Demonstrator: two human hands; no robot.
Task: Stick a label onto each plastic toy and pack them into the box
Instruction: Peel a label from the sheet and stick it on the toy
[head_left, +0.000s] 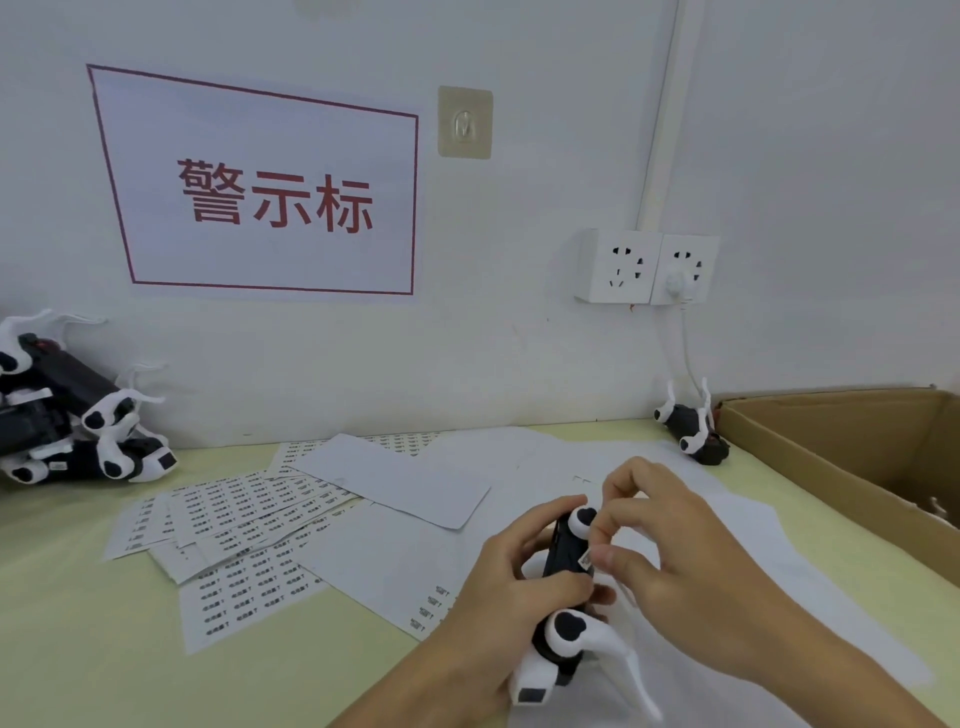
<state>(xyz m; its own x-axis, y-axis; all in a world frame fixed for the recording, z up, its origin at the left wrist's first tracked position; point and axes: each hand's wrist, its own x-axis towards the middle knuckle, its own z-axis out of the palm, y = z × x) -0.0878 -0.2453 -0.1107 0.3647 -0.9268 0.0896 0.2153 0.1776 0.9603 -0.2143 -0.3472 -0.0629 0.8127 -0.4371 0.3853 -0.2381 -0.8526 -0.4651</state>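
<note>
A black and white plastic toy (563, 631) is held over the table's front right, gripped round its body by my left hand (511, 587). My right hand (675, 561) pinches a small white label (586, 560) against the toy's black body with thumb and forefinger. Several sheets of printed labels (234, 525) lie spread over the table's middle. A pile of the same toys (78, 415) sits at the far left against the wall. One more toy (693, 428) lies by the corner of the open cardboard box (810, 447) at the right.
Blank white backing sheets (395, 478) overlap the label sheets. A wall socket (647, 267) with a plugged white cable hangs above the table's back right. A sign with a red border (270, 192) is on the wall.
</note>
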